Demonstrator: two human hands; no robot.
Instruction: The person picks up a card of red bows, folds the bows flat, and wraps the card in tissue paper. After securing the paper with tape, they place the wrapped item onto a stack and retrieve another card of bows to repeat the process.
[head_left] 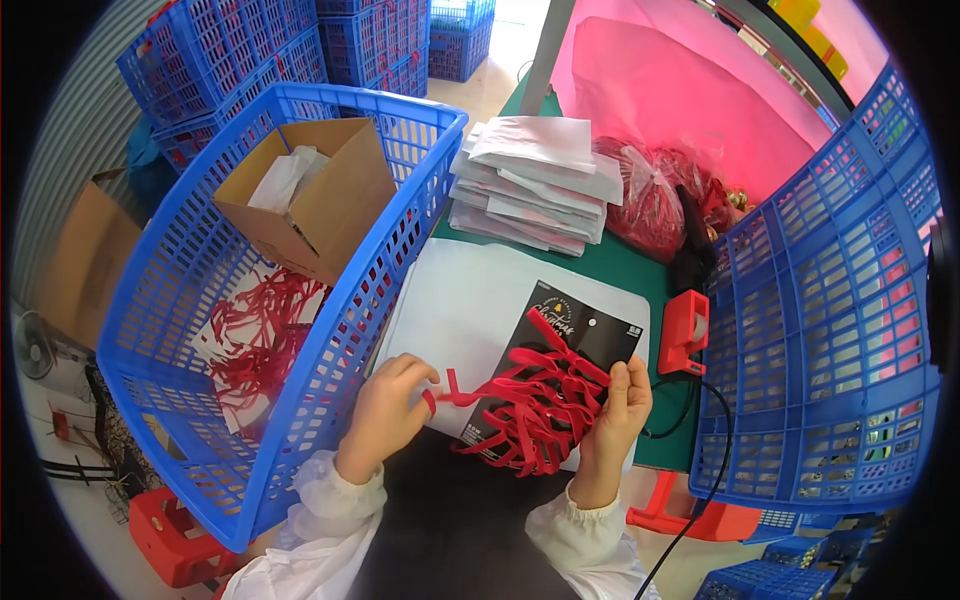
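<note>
My left hand (390, 408) is closed, its thumb and fingers pinching the end of a red ribbon (462, 397). That ribbon runs right to a loose tangle of red ribbons (545, 415), which lies over a black printed card (590, 335). "Christmas" and a small gold bell are printed near the card's top. On the card's right edge, my right hand (617, 410) is closed with thumb and fingers gripping it; the palm is close against the ribbons. Beneath the card lie flat white sheets or bags (455, 290). The ribbons cover much of the card's lower part.
At left, a blue crate (275, 440) holds an open cardboard box (345, 205) and red ribbons on white sheets. Folded white packets (535, 185) are stacked behind. Bagged red material (645, 205), a red tape dispenser (684, 335) and another blue crate (800, 380) stand right.
</note>
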